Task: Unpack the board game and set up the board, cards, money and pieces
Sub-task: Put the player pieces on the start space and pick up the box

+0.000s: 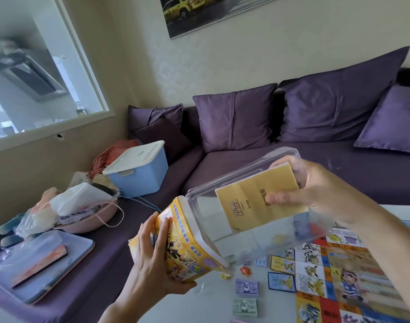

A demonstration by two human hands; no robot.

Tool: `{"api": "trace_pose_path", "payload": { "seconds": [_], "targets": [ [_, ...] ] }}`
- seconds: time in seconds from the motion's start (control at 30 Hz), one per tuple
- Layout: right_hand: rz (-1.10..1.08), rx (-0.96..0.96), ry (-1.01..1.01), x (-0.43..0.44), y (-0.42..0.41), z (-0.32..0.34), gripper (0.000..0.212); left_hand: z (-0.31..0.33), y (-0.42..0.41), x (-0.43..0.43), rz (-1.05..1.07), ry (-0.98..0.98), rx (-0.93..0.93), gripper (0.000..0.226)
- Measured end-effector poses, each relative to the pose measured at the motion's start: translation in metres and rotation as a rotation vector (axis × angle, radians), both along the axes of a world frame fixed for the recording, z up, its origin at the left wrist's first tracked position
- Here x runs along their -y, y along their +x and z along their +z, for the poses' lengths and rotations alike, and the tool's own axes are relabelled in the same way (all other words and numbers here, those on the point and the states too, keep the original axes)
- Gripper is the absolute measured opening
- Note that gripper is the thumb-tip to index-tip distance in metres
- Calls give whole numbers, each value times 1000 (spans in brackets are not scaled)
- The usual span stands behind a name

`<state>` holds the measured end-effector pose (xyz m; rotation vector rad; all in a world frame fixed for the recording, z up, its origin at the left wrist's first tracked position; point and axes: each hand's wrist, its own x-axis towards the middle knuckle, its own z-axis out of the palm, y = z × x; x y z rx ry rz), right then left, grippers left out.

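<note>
The left hand [152, 259] grasps the yellow game box [187, 252] above the surface's [213, 306] left edge, with the box's open mouth turned up and to the right. The right hand [315, 192] has its grip clamped on the clear tray [241, 231] and a yellow booklet [253, 201] together, thumb on the paper. The tray's long axis runs from the box mouth up to the right grip, so a pull along that line should free it. The board [339, 276] and money stacks [247, 286] lie on the surface below.

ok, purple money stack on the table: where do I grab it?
Pinch the purple money stack across its long edges, coming straight down from above. It lies flat on the table, a thin block, edges free, green stack apart.
</note>
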<state>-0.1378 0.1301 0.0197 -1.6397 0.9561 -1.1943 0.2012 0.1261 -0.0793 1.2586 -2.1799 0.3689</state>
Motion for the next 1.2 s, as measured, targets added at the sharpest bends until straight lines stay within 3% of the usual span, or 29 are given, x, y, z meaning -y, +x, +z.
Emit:
{"api": "trace_pose_path", "payload": {
  "seconds": [0.27, 0.5, 0.73, 0.83, 0.93, 1.2],
  "targets": [
    [139, -303, 60, 3, 13, 23, 45, 7, 0, -3, -113, -109, 122, 140],
    [51, -127, 54, 12, 15, 28, 54, 4, 0, -4, -104, -98, 148, 143],
    [-62, 119, 86, 13, 16, 23, 49, 3, -8, -4, -85, -105, 150, 140],
    [-74, 128, 71, 10, 20, 17, 54, 5, -11, -4, -51, -70, 31, 148],
    [-66, 121, 54, 3, 20, 11, 49, 9, -13, -3, -45, -50, -39, 139],
    [-56, -157, -49, -15, 10, 26, 46, 7, -16, -5, -62, -73, 45, 136]
  ]
}}
